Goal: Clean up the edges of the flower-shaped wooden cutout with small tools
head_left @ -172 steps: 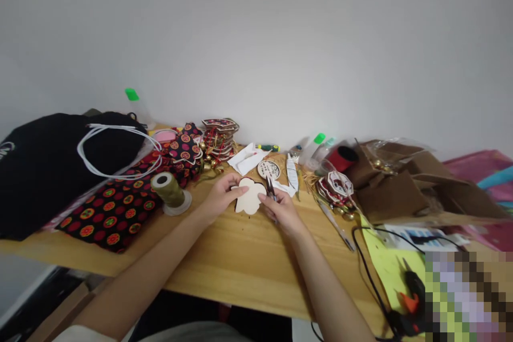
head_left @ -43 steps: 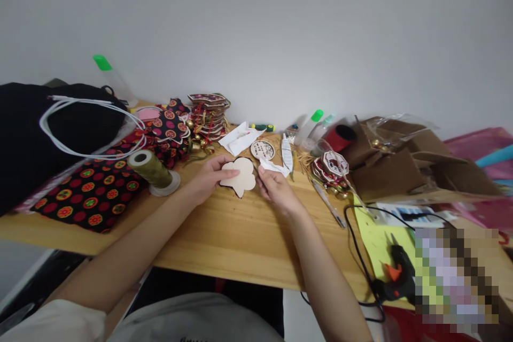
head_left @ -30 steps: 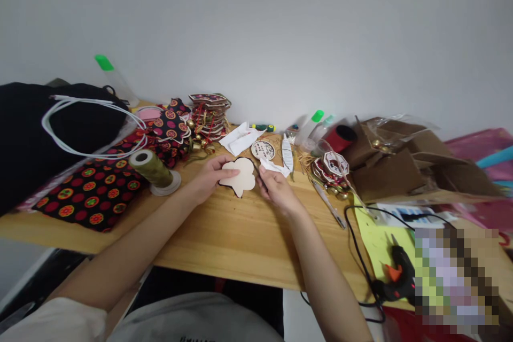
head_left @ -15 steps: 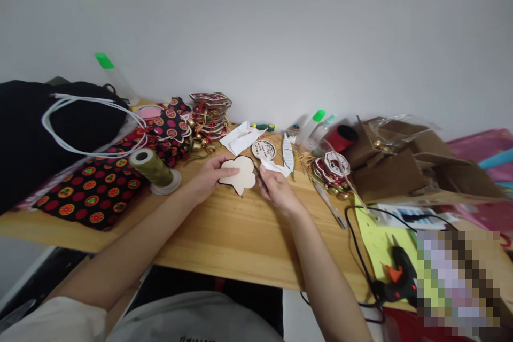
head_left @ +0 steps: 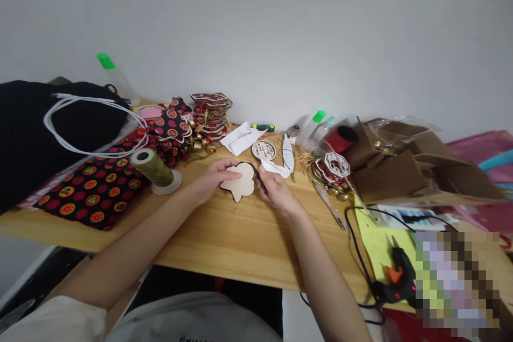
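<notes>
Lying at the far left of the frame, a black bag (head_left: 36, 133) with white cord handles is seen, and below it a black cloth printed with red and orange rounds (head_left: 92, 192) is spread over the wooden table (head_left: 224, 240). Just right of the cloth, a spool of olive thread (head_left: 154, 170) is stood on its pale base. Behind it, in the upper middle, a stack of patterned ornaments with small gold bells (head_left: 210, 117) is piled.

At the centre of the frame, a pale flower-shaped wooden cutout (head_left: 239, 183) is held just above the table. Its left edge is gripped by the left hand (head_left: 212, 179), with the thumb laid across the top face and the other fingers curled beneath. Its right edge is met by the right hand (head_left: 276, 192), whose fingers are closed narrowly round a small dark tool (head_left: 259, 177); what kind of tool it is cannot be told.

Further right, cardboard boxes (head_left: 404, 171) are heaped, and at the lower right a glue gun (head_left: 398, 278) is laid on a yellow-green sheet (head_left: 380, 246).
</notes>
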`<state>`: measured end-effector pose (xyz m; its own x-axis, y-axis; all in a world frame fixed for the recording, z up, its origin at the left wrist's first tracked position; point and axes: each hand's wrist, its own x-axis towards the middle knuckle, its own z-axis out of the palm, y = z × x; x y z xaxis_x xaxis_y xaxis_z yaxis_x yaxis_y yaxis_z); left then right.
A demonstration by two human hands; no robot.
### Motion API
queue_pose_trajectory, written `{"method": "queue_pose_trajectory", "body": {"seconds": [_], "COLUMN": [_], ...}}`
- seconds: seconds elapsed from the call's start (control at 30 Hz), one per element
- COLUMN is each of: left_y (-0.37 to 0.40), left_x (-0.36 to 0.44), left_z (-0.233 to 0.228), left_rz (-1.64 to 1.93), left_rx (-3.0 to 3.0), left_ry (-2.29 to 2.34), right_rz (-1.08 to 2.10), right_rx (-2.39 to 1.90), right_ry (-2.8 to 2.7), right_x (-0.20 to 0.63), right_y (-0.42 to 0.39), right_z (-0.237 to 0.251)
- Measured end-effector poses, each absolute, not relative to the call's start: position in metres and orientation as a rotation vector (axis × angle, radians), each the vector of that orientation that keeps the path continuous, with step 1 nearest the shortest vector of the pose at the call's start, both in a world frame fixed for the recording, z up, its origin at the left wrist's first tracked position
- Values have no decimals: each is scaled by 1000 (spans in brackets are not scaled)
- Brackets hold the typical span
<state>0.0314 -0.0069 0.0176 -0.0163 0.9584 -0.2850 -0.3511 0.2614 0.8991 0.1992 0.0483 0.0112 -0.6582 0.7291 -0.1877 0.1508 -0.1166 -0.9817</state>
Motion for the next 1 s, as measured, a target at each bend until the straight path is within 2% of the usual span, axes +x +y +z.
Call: {"method": "queue_pose_trajectory", "body": {"seconds": [0.4,1.0], "left_y": [-7,-7], "left_x": [32,31], "left_z": [22,20], "left_rz": [1327,1289], "left_rx": [621,644], "left_ry": [1156,1129], "right_rz": [1844,1783], "right_rx": [-1019,-942], "right_ry": [-1735,-1802], "right_x": [199,199], "right_y": [46,47], "right_z": [18,16]}}
